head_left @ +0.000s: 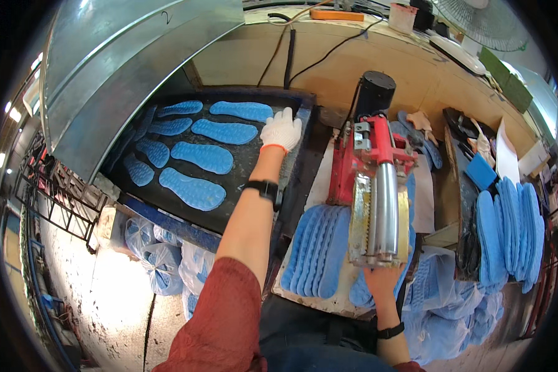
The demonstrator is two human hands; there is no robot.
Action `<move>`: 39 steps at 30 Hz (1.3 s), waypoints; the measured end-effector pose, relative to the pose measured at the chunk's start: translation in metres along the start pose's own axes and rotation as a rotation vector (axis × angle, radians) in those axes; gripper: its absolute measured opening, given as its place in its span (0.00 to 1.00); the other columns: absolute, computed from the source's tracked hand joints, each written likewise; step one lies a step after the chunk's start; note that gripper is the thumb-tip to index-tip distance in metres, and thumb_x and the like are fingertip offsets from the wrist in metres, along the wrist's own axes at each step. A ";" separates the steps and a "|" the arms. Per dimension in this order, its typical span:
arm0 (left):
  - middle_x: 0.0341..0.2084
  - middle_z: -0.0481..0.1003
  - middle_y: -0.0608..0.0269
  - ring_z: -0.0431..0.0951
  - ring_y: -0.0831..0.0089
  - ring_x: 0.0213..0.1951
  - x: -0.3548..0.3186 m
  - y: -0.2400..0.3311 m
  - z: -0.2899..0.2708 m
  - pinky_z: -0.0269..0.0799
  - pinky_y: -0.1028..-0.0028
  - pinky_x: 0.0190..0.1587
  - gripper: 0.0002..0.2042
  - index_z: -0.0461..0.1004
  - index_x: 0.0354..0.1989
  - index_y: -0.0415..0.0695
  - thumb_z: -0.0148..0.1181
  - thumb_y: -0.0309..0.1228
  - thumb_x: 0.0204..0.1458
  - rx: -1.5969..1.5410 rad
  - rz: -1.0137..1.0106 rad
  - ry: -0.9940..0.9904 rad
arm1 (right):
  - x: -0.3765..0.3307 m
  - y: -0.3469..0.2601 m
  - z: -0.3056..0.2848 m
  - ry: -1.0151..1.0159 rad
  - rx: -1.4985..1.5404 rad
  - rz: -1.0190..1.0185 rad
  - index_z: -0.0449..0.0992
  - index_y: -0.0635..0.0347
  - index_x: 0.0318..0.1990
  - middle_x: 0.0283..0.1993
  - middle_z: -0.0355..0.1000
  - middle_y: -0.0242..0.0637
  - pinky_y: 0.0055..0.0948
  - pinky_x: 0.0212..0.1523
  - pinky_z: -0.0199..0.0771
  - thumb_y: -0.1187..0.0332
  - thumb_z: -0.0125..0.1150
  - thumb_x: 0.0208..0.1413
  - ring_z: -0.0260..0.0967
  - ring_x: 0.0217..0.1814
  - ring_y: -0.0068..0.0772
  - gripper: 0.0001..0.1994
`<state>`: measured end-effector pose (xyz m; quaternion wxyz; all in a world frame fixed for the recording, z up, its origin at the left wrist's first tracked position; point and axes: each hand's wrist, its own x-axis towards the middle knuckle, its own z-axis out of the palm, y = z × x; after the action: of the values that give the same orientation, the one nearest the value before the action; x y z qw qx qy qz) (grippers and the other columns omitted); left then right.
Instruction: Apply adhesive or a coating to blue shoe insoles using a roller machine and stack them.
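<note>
My left hand (282, 131), in a white knit glove, reaches over a black flat tray (249, 167). Its fingers are apart and slightly bent beside the right end of a blue textured insole (242, 111), with nothing visibly held. More blue insoles (192, 188) lie in rows on the tray. My right hand (382, 279), bare where it shows, is below the metal roller (387, 214) of a red machine (343, 162). The roller end hides its fingers; blue insoles (361, 291) lie close beside it. A row of blue insoles (316, 251) stands left of the roller.
A sheet-metal hood (136, 56) overhangs the tray's left side. Stacked blue insoles (508, 232) sit at the far right. Plastic bags of blue pieces (164, 270) are below the tray, and more bags (452, 310) lie below right. Cables (289, 59) hang along the back panel.
</note>
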<state>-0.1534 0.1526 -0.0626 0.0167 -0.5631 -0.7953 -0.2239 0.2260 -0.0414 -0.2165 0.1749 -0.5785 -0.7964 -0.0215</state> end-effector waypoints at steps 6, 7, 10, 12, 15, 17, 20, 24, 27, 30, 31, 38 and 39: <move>0.55 0.68 0.43 0.68 0.44 0.56 0.057 -0.046 0.033 0.62 0.57 0.59 0.31 0.67 0.56 0.39 0.38 0.54 0.58 0.216 -0.003 -0.288 | 0.006 -0.004 -0.001 0.124 0.016 -0.031 0.69 0.58 0.57 0.59 0.65 0.49 0.51 0.59 0.53 0.59 0.61 0.48 0.57 0.64 0.53 0.27; 0.56 0.68 0.43 0.67 0.45 0.57 0.059 -0.055 0.035 0.61 0.57 0.60 0.32 0.67 0.57 0.38 0.37 0.55 0.58 0.240 -0.031 -0.299 | 0.009 -0.007 -0.006 0.112 0.073 -0.024 0.69 0.58 0.57 0.58 0.66 0.47 0.50 0.59 0.53 0.59 0.62 0.48 0.58 0.63 0.52 0.27; 0.57 0.66 0.42 0.67 0.45 0.57 0.066 -0.060 0.032 0.60 0.57 0.61 0.34 0.66 0.57 0.37 0.37 0.57 0.58 0.212 -0.091 -0.282 | 0.011 -0.007 -0.010 0.122 0.133 -0.008 0.69 0.57 0.56 0.57 0.67 0.45 0.49 0.58 0.53 0.60 0.63 0.47 0.59 0.62 0.52 0.27; 0.57 0.66 0.42 0.67 0.44 0.57 0.064 -0.068 0.030 0.60 0.57 0.61 0.34 0.67 0.57 0.37 0.37 0.57 0.58 0.212 -0.101 -0.266 | 0.007 -0.005 -0.007 0.146 0.154 -0.013 0.70 0.57 0.56 0.56 0.68 0.44 0.49 0.58 0.53 0.60 0.63 0.48 0.59 0.61 0.52 0.26; 0.57 0.67 0.42 0.68 0.45 0.57 0.056 -0.041 0.016 0.60 0.58 0.61 0.32 0.67 0.57 0.37 0.39 0.55 0.58 0.156 -0.066 -0.244 | -0.005 0.014 0.019 0.176 0.024 -0.055 0.70 0.57 0.55 0.55 0.68 0.44 0.48 0.58 0.53 0.59 0.64 0.46 0.59 0.62 0.52 0.27; 0.55 0.69 0.43 0.69 0.48 0.56 0.041 -0.024 -0.008 0.62 0.57 0.60 0.30 0.67 0.56 0.37 0.41 0.51 0.58 0.070 0.021 -0.171 | -0.009 0.020 0.027 0.106 -0.001 -0.062 0.70 0.59 0.55 0.56 0.67 0.47 0.49 0.59 0.53 0.59 0.65 0.44 0.57 0.63 0.53 0.28; 0.49 0.72 0.42 0.72 0.53 0.54 -0.024 -0.001 -0.029 0.64 0.62 0.57 0.24 0.67 0.56 0.38 0.47 0.44 0.57 -0.452 0.051 0.238 | 0.003 0.003 0.016 -0.010 0.030 0.071 0.70 0.63 0.54 0.57 0.65 0.50 0.50 0.59 0.53 0.61 0.65 0.43 0.56 0.64 0.55 0.29; 0.36 0.74 0.61 0.73 0.77 0.32 -0.155 0.061 -0.032 0.70 0.77 0.34 0.18 0.66 0.56 0.38 0.49 0.32 0.59 -1.138 -0.118 0.165 | 0.012 0.002 -0.009 0.177 0.113 0.047 0.70 0.66 0.51 0.51 0.66 0.49 0.52 0.56 0.54 0.68 0.63 0.42 0.59 0.59 0.56 0.25; 0.36 0.74 0.60 0.72 0.78 0.31 -0.239 0.073 -0.023 0.70 0.78 0.33 0.21 0.63 0.59 0.36 0.51 0.29 0.57 -1.231 -0.270 -0.038 | 0.011 -0.003 -0.035 0.338 0.099 0.043 0.71 0.65 0.47 0.43 0.66 0.47 0.47 0.52 0.61 0.73 0.62 0.43 0.63 0.50 0.52 0.20; 0.42 0.72 0.53 0.74 0.74 0.37 -0.292 0.063 -0.004 0.72 0.74 0.39 0.26 0.56 0.61 0.32 0.54 0.30 0.56 -1.250 -0.287 -0.255 | 0.004 -0.004 -0.052 0.141 0.833 0.442 0.72 0.65 0.46 0.38 0.70 0.42 0.28 0.41 0.67 0.71 0.56 0.51 0.68 0.38 0.36 0.15; 0.45 0.72 0.50 0.75 0.71 0.41 -0.302 0.060 0.004 0.73 0.72 0.43 0.28 0.54 0.62 0.30 0.55 0.33 0.57 -1.208 -0.252 -0.339 | -0.002 -0.007 -0.055 0.143 0.836 0.444 0.72 0.65 0.46 0.38 0.70 0.42 0.28 0.41 0.67 0.71 0.56 0.51 0.68 0.38 0.36 0.15; 0.37 0.73 0.62 0.73 0.72 0.39 -0.299 0.074 -0.025 0.69 0.77 0.45 0.16 0.68 0.50 0.36 0.56 0.30 0.54 -1.656 -0.566 -0.843 | -0.020 -0.043 -0.081 -0.546 1.623 0.489 0.72 0.65 0.50 0.40 0.72 0.30 0.25 0.42 0.68 0.69 0.59 0.56 0.66 0.40 0.22 0.16; 0.37 0.73 0.62 0.73 0.72 0.39 -0.298 0.069 -0.022 0.69 0.77 0.45 0.16 0.68 0.50 0.36 0.56 0.30 0.54 -1.653 -0.568 -0.845 | -0.018 -0.040 -0.078 -0.546 1.626 0.492 0.72 0.65 0.50 0.40 0.72 0.30 0.25 0.42 0.68 0.69 0.59 0.56 0.66 0.40 0.22 0.16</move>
<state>0.0127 -0.1017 -0.1028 -0.7259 -0.2181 -0.4339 -0.4872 0.2136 -0.0898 -0.1418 0.3348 -0.4152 -0.4327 0.7268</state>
